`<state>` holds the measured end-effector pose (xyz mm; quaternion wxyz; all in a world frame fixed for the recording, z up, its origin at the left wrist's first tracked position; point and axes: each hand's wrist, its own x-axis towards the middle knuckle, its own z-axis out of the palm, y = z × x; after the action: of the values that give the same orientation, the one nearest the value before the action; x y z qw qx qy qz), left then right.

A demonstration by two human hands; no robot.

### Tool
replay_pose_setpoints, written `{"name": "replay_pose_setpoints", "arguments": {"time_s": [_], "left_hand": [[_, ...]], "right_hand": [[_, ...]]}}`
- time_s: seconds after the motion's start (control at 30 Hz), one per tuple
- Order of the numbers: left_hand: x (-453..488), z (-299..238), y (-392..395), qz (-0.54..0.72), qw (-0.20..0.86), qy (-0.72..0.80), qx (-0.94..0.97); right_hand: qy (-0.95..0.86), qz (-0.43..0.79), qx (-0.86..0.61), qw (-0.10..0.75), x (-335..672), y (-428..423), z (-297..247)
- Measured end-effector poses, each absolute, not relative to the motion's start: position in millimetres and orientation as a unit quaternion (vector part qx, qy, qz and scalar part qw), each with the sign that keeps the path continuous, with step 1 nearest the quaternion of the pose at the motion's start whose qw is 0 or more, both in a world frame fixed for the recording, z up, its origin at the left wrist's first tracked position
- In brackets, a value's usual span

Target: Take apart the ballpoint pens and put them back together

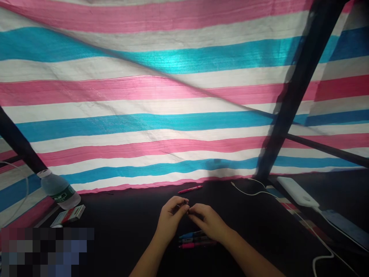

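My left hand (170, 216) and my right hand (208, 221) meet over a black table (123, 227), fingertips pinched together on a small dark object I cannot make out. Under my right hand lie several pens (191, 239) side by side, blue, dark and pink. A single pink pen (190, 189) lies farther back near the striped cloth.
A pink, white and blue striped tarp (161, 115) hangs behind the table. A plastic water bottle (60, 189) and a small red-and-white box (68, 215) lie at the left. A white power bank (298, 191) with white cable (319, 257) and a phone (346, 227) lie at the right. Dark poles (300, 84) cross.
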<state>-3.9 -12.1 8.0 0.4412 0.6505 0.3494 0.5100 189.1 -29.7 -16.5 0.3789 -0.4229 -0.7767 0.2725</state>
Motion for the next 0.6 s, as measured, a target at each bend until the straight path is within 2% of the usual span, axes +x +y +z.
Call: {"name": "replay_pose_setpoints", "arguments": {"time_s": [0.17, 0.6], "left_hand": [[-9.0, 9.7, -6.9, 0.582, 0.454, 0.351, 0.576], [-7.3, 10.3, -5.6, 0.651, 0.552, 0.318, 0.414]], "right_hand": [[-0.777, 0.254, -0.442, 0.371, 192.2, -26.9, -17.4], [-0.746, 0.267, -0.457, 0.404, 193.5, -25.4, -15.7]]}}
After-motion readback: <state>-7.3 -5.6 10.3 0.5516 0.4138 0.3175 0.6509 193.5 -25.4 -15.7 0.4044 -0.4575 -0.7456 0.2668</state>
